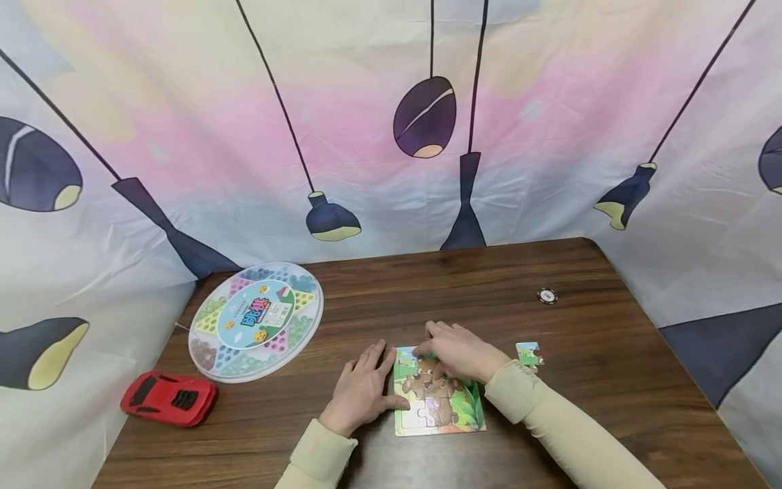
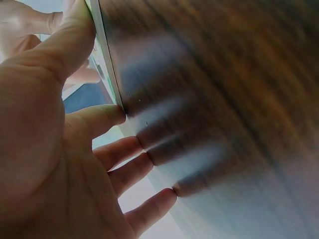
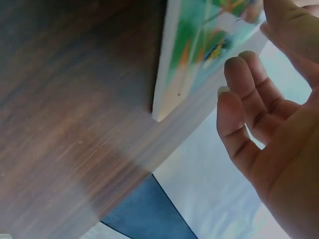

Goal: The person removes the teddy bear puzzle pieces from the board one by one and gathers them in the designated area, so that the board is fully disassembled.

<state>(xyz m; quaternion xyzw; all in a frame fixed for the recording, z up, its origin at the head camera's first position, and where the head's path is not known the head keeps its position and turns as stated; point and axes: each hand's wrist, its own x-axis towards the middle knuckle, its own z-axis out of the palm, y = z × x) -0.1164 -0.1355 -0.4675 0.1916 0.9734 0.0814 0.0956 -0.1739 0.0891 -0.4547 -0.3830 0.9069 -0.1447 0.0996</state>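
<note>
A cartoon jigsaw puzzle (image 1: pixel 452 411) with a brown bear lies flat in its thin board on the table. My left hand (image 1: pixel 363 387) is at its left edge, with the thumb over the board and the other fingertips (image 2: pixel 164 196) touching the tabletop. Over the puzzle's upper part is my right hand (image 1: pixel 458 350), its index finger reaching to the top left and touching the pieces. The right wrist view shows the other right fingers (image 3: pixel 237 79) loosely bent above the board (image 3: pixel 192 64). Whatever lies beneath that hand is hidden.
Loose puzzle pieces (image 1: pixel 527 352) lie right of the board. A poker chip (image 1: pixel 547 296) sits farther back. On the left are a round Chinese checkers set (image 1: pixel 314 319) and a red toy car (image 1: pixel 168 399). A patterned cloth (image 1: pixel 379 204) hangs behind the wooden table (image 1: pixel 611 394).
</note>
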